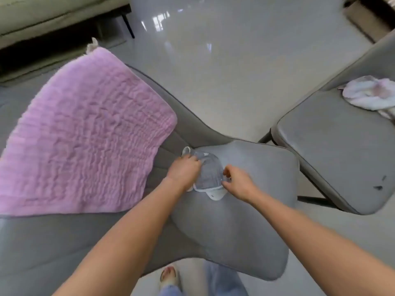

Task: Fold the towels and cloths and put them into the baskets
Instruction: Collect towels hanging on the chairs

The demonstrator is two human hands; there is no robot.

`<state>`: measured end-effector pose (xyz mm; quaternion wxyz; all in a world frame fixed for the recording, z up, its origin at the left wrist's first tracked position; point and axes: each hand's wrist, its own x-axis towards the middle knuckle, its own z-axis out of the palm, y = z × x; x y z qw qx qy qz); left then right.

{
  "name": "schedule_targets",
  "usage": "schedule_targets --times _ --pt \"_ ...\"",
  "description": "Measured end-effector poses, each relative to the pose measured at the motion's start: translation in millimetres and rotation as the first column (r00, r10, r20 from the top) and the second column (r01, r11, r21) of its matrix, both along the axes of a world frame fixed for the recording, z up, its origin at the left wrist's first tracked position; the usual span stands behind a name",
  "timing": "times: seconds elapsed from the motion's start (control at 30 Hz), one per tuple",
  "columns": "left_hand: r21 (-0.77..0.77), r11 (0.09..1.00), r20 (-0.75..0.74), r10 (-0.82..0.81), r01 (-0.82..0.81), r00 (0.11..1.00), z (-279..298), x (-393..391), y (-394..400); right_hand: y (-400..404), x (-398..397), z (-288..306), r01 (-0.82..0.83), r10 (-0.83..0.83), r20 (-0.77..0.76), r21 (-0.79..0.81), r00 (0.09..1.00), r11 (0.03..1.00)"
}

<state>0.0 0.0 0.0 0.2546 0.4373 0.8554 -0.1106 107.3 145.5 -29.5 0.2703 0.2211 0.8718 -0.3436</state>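
Pink towel [83, 133] sits spread over the left chair's [53, 242] back, not folded yet. Going right, the action is on that chair's grey seat: a small grey cloth [208, 174] with white trim lies there, partly bunched. The left hand [183, 171] presses down on its left side, fingers curled over the edge, so it looks like a grip, though the blur makes it hard to be sure. The right hand [237, 180] pinches the right edge, thumb and fingers closed on the fabric. The hands are near each other with the cloth between them.

The step looks like making a fold in this cloth. To do it well, probably flatten it first, line up the white trim edge to edge, then crease with the palm so it doesn't spring open on the soft seat.

Further right, a second chair [333, 150] holds a crumpled white cloth [367, 96], still waiting. No baskets in view.
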Motion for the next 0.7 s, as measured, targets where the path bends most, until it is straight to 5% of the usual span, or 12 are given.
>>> schedule_targets --times 0.13,0.3,0.43,0.57,0.7 --pt "-0.039 0.996 -0.023 -0.087 0.086 0.996 -54 -16 9 8 -10 -45 -0.010 0.010 0.001 -0.004 1.000 1.000" --pt "-0.039 0.964 -0.059 -0.265 0.263 0.962 -91 -36 11 15 1 -90 -0.231 0.229 0.058 0.045 0.972 0.972" --pt "-0.009 0.985 0.055 -0.171 0.171 0.984 -86 -43 22 18 14 -103 -0.345 0.338 0.100 0.054 0.936 0.937" --pt "0.035 0.999 0.180 0.030 -0.037 0.983 -57 -37 28 17 12 -71 -0.032 0.041 0.064 -0.130 0.997 0.991" --pt "0.046 0.983 0.334 0.153 -0.178 0.930 -5 -37 38 12 10 -10 0.227 -0.235 0.028 -0.384 0.972 0.895"
